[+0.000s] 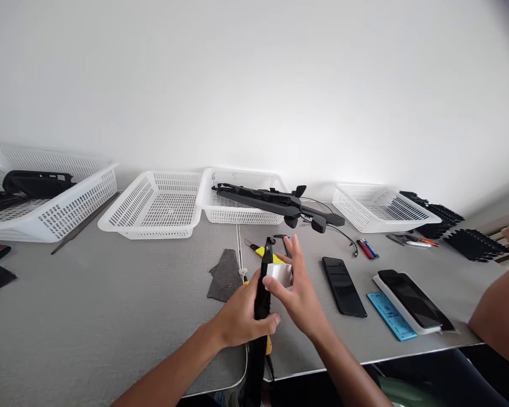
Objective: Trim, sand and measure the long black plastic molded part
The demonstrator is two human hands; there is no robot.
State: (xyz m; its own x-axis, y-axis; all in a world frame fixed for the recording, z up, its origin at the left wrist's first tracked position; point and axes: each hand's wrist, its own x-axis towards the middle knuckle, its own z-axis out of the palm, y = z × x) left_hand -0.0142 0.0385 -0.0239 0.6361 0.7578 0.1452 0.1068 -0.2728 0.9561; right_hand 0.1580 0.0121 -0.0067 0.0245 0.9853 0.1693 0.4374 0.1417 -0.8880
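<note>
My left hand (242, 316) is wrapped round a long black plastic part (262, 299), which stands roughly upright at the table's front edge. A small silvery-white block (280, 273) is pinched between the thumb and fingers of my right hand (299, 294), against the right side of the black part near its top. Behind the hands lies a yellow-handled cutter (259, 250). Just left of them is a dark grey cloth piece (225, 276). Something yellow with a black cable (269, 345) shows partly behind the black part.
White baskets (176, 230) line the wall; the middle one (237, 216) holds long black parts (263, 199). To the right are a black phone (344, 286), a blue strip (391, 316), another phone (411, 298), lighters (367, 249) and black foam pieces (475, 244). A person's arm (503, 305) is at far right.
</note>
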